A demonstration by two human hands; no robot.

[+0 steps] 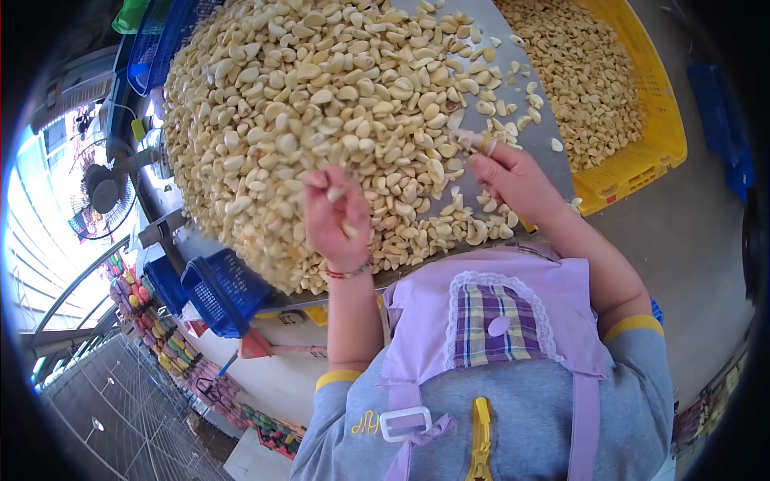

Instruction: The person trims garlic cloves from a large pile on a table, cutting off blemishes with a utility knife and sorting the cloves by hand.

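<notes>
A large heap of pale, peeled garlic cloves (273,120) covers a grey metal table (553,120) before me. My left hand (337,216) is turned palm up over the heap's near side, slightly blurred, its fingers curled around a couple of cloves. To the right, my right hand (517,180) reaches toward the heap's thin edge. Its index finger, wrapped in a white covering with a band, is stretched out touching the cloves, and its thumb sits apart below. The other fingers and the palm are partly hidden.
A yellow crate (662,112) full of cloves stands at the right, beside the table. Blue baskets (220,293) sit at the table's left corner, another blue basket (152,48) at upper left. A fan (104,190) stands left; a blue container (714,112) lies far right.
</notes>
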